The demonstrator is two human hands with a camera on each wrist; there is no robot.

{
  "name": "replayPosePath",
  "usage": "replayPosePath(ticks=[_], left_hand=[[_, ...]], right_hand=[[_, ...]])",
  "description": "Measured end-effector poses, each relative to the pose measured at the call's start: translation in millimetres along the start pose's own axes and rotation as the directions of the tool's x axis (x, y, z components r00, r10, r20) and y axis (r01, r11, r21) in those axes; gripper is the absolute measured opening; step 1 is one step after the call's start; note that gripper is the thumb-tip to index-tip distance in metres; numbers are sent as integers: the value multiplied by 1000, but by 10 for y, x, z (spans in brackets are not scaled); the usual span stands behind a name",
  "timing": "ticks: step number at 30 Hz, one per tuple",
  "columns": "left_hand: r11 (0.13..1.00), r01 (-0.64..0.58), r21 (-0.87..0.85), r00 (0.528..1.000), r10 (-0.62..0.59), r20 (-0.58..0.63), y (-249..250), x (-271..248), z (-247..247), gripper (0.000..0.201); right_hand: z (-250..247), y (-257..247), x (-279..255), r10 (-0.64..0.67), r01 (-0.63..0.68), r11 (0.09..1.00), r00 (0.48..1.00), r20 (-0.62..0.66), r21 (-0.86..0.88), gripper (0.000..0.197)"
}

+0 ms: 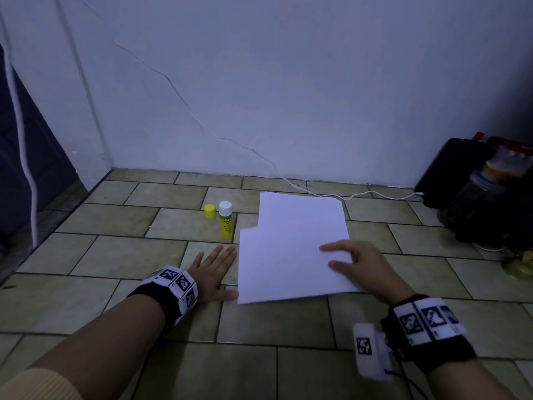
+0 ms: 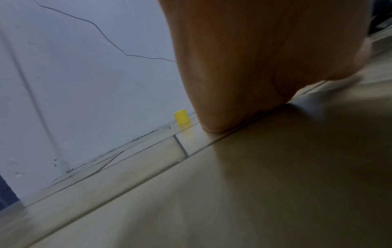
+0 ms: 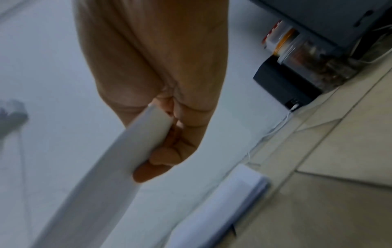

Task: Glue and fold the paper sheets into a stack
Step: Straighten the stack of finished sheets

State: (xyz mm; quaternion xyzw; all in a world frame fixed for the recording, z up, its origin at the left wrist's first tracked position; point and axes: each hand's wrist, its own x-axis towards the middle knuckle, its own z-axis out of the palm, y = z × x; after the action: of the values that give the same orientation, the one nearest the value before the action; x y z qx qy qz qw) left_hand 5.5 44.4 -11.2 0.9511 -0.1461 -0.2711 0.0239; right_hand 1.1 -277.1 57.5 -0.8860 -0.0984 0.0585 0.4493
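The right hand [image 1: 362, 264] pinches the near right part of a white paper sheet [image 1: 285, 264]; in the right wrist view its fingers [image 3: 161, 157] curl under the sheet's edge [image 3: 118, 159] with the thumb on top, and the sheet is lifted off the floor on that side. The left hand [image 1: 215, 269] lies flat on the tiled floor [image 1: 121, 255], fingers straight and spread, holding nothing; its thumb tip is just beside the near left corner of the held sheet, though contact cannot be told; the left wrist view shows the palm [image 2: 244, 67] pressed down on the tiles.

The held sheet overlaps the near end of a stack of white paper sheets [image 1: 302, 210] that lies flat on the floor beyond it, towards the wall [image 1: 288, 82]; the right wrist view shows that stack [image 3: 222, 204] below the lifted sheet.

Left of the stack stands an uncapped glue stick [image 1: 225, 219], upright, white on top with a yellow-green label; its yellow cap [image 1: 210, 211] stands just beside it on the left, apart from it; the cap [image 2: 182, 116] also shows past the left hand.

A thin white cable [image 1: 360, 194] runs down the wall and along the floor to a black box [image 1: 450, 171] on the far right; a clear jar [image 1: 476, 203] stands in front of that box.
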Motion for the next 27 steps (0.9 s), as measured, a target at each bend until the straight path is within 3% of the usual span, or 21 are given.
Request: replayPosePath(ticks=[3, 7, 11, 15, 18, 20, 23, 27], left_hand=[[1000, 14, -24, 1000, -15, -18, 2, 13, 9, 158], [1000, -5, -20, 1000, 5, 5, -19, 23, -3, 159], [1000, -10, -21, 1000, 10, 30, -25, 45, -22, 160], [1000, -5, -16, 999, 6, 41, -21, 41, -33, 159], [1000, -6, -20, 999, 7, 47, -19, 36, -34, 154], [1000, -12, -23, 999, 13, 50, -24, 41, -30, 158], [1000, -9, -25, 998, 11, 57, -26, 37, -41, 158], [999, -12, -30, 998, 14, 62, -24, 23, -45, 156]], right_hand=[[-217, -78, 167, 17, 1, 988, 993, -114, 155, 34], [-366, 16, 609, 26, 4, 990, 978, -209, 142, 34], [-351, 208, 1200, 155, -170, 983, 973, -171, -74, 33], [-241, 364, 1508, 268, -285, 881, 958, -99, -377, 35], [-181, 448, 1549, 384, -386, 820, 919, -95, -422, 36], [-156, 473, 1532, 388, -392, 819, 916, -101, -418, 38], [-104, 455, 1516, 373, -374, 811, 923, -96, -451, 51], [-39, 417, 1537, 430, -466, 740, 882, -192, -485, 91]])
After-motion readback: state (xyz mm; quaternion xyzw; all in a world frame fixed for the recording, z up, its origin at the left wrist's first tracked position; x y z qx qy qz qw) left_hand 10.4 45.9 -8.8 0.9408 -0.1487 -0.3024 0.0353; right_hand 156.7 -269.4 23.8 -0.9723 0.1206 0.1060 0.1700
